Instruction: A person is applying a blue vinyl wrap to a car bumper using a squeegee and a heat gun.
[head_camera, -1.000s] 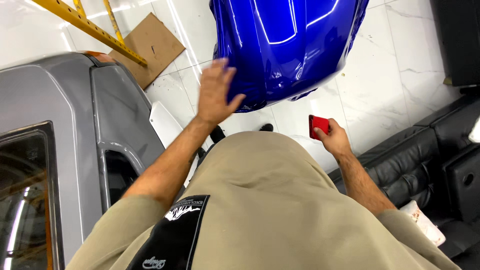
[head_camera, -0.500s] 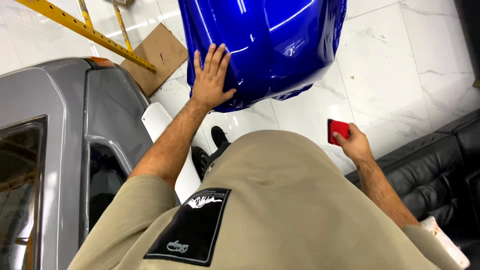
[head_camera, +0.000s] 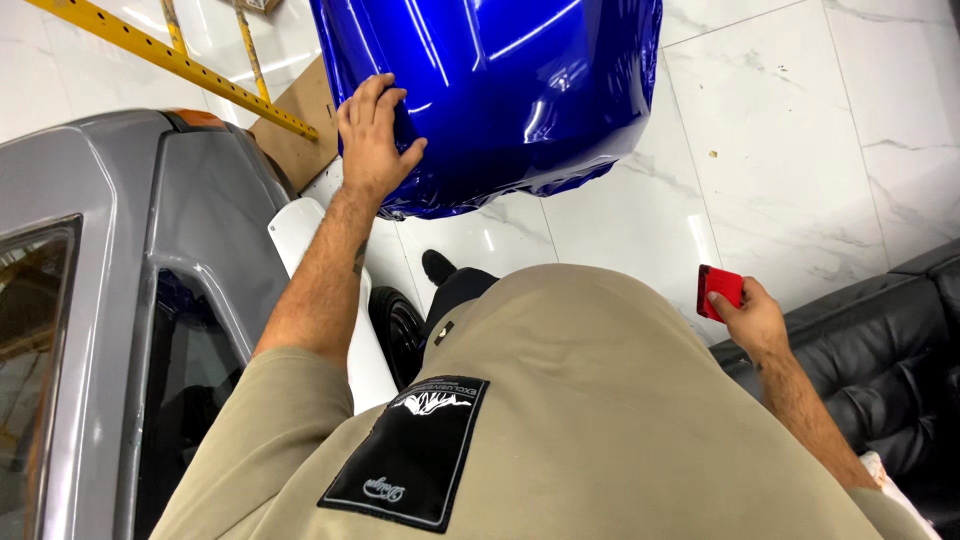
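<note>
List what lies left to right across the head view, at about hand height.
Grey vehicle body → left hand laid flat on the glossy blue panel → white marble floor → right hand holding a small red squeegee → black seat.

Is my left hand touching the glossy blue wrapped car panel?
Touching. The head view shows the left hand lying flat on the glossy blue panel, fingers spread near its left edge.

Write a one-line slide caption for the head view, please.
Left hand flat on a glossy blue panel, right hand holding a red squeegee beside a grey car.
</note>
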